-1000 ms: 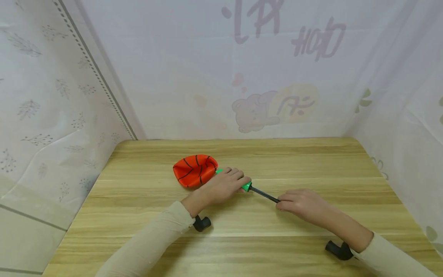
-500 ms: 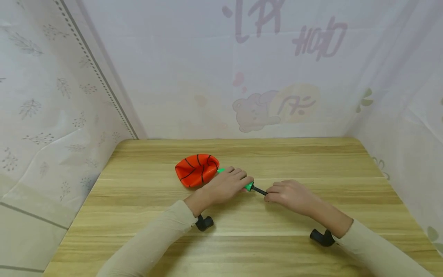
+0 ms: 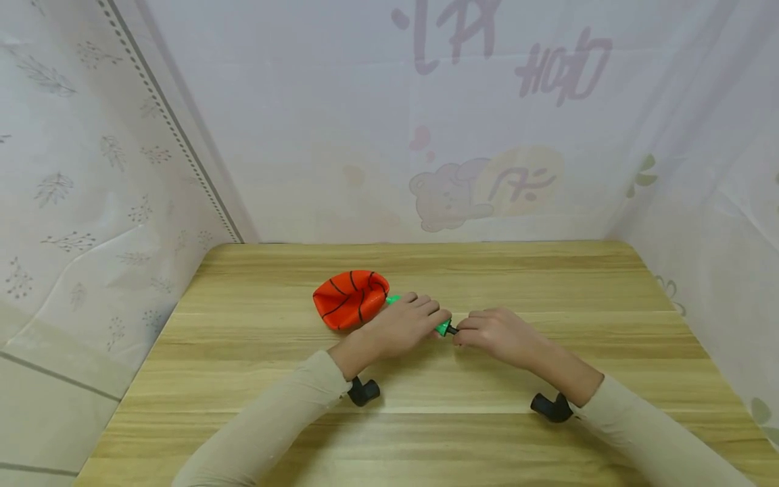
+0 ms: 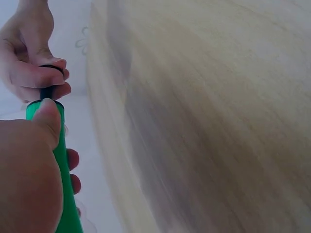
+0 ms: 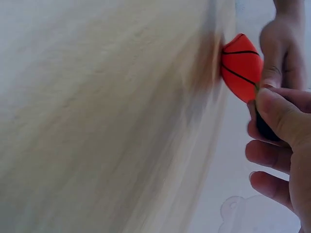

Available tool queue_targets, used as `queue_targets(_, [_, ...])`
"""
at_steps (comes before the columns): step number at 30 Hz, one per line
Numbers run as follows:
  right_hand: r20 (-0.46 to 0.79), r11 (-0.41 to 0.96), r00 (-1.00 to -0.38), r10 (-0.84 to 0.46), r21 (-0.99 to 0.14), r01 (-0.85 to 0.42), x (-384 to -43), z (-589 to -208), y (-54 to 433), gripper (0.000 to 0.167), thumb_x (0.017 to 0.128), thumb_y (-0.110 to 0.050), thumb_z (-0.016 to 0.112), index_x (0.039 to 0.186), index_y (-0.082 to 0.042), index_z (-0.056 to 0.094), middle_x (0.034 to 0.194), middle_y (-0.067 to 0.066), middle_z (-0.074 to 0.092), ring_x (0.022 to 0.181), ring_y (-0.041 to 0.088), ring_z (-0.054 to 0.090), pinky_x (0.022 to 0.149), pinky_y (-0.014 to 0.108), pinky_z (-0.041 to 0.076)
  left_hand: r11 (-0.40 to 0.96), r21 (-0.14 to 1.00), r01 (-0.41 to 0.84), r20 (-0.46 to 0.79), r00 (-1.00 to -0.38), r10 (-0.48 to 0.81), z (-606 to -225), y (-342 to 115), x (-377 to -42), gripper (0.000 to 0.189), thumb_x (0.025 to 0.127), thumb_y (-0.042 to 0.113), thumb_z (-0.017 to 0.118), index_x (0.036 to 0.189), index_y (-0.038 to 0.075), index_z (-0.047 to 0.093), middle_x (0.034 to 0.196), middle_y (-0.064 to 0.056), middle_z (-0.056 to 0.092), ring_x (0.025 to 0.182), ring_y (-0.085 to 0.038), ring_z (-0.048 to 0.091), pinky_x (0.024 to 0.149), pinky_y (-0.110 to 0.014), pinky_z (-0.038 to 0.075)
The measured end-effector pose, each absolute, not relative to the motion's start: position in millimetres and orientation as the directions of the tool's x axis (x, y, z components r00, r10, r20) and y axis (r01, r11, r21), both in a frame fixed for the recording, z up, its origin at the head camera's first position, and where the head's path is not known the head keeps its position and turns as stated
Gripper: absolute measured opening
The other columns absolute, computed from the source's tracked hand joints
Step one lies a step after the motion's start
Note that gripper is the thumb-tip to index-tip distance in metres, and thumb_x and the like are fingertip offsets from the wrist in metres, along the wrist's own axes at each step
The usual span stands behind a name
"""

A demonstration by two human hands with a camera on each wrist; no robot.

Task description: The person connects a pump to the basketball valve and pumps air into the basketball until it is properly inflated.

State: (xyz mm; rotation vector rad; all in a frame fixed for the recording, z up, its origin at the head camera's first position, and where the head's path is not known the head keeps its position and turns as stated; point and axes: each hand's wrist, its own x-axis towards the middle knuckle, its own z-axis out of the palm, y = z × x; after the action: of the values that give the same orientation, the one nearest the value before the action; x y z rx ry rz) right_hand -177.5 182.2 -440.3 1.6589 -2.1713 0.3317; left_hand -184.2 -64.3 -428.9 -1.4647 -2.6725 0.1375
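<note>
A small, partly deflated red-orange basketball point(image 3: 349, 301) with black lines lies left of my hands in the head view. A green hand pump point(image 4: 65, 194) runs from beside the ball towards my right hand. My left hand point(image 3: 398, 329) is wrapped round its green barrel, thumb near the barrel's end in the left wrist view. My right hand point(image 3: 502, 338) pinches the pump's black handle point(image 5: 266, 127) between thumb and fingers, close to the barrel, with only a short piece of black rod point(image 4: 47, 92) showing. The join between pump and ball is mostly hidden by my left hand.
The wood-grain table point(image 3: 243, 379) spreads under both arms. Pale printed cloth point(image 3: 328, 122) hangs behind and on both sides. A black camera mount point(image 3: 364, 391) sits under the left wrist, another black mount point(image 3: 550, 408) under the right.
My right hand has moved left towards my left hand, and the black rod has slid almost wholly into the green barrel. Left hand, pump and ball have shifted slightly right.
</note>
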Motion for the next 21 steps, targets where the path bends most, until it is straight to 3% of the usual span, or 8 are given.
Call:
queue_targets(3, [0.435, 0.284, -0.235, -0.869, 0.048, -0.958, -177, -442, 186, 0.022, 0.078, -0.002, 0.083, 0.095, -0.013, 0.075, 0.095, -0.004, 0.073, 0.079, 0.009, 0.066, 0.067, 0.021, 0.054, 0.531, -0.106, 0.84, 0.03, -0.532, 0.847, -428, -64, -186, 0.036, 0.108, 0.038, 0.046, 0.137, 0.018, 0.053, 0.126, 0.003, 0.06, 0.115, -0.016, 0.054, 0.103, -0.033, 0.04])
queue_targets(12, [0.441, 0.292, -0.229, -0.868, 0.079, -0.953, -163, -444, 214, 0.006, 0.095, -0.012, 0.068, 0.097, -0.013, 0.072, 0.097, -0.001, 0.073, 0.079, 0.012, 0.066, 0.065, 0.022, 0.054, 0.528, -0.067, 0.847, 0.043, -0.526, 0.849, -433, -68, -191, 0.037, 0.106, 0.042, 0.048, 0.134, 0.017, 0.054, 0.122, 0.003, 0.06, 0.113, -0.016, 0.055, 0.101, -0.033, 0.041])
queue_targets(15, [0.457, 0.293, -0.215, -0.863, 0.106, -0.95, -156, -444, 225, 0.026, 0.107, -0.019, 0.049, 0.097, -0.014, 0.072, 0.096, -0.001, 0.073, 0.079, 0.012, 0.066, 0.065, 0.024, 0.055, 0.525, -0.083, 0.847, 0.051, -0.522, 0.851, -433, -70, -191, 0.037, 0.107, 0.042, 0.046, 0.134, 0.017, 0.054, 0.119, 0.002, 0.06, 0.111, -0.016, 0.055, 0.1, -0.033, 0.042])
queue_targets(18, [0.482, 0.298, -0.206, -0.852, 0.123, -0.947, -150, -445, 236, 0.045, 0.112, -0.025, 0.031, 0.094, -0.015, 0.071, 0.095, -0.002, 0.072, 0.076, 0.011, 0.064, 0.063, 0.022, 0.053, 0.532, -0.083, 0.843, 0.066, -0.528, 0.847, -433, -72, -192, 0.036, 0.107, 0.04, 0.048, 0.133, 0.017, 0.055, 0.118, 0.002, 0.061, 0.11, -0.017, 0.056, 0.1, -0.033, 0.043])
queue_targets(21, [0.492, 0.297, -0.202, -0.847, 0.122, -0.947, -144, -445, 245, 0.048, 0.113, -0.025, 0.028, 0.094, -0.016, 0.07, 0.094, -0.002, 0.072, 0.074, 0.01, 0.063, 0.061, 0.02, 0.052, 0.528, -0.071, 0.846, 0.07, -0.524, 0.849, -433, -74, -191, 0.036, 0.106, 0.039, 0.049, 0.133, 0.016, 0.056, 0.118, 0.001, 0.061, 0.111, -0.017, 0.056, 0.1, -0.033, 0.043])
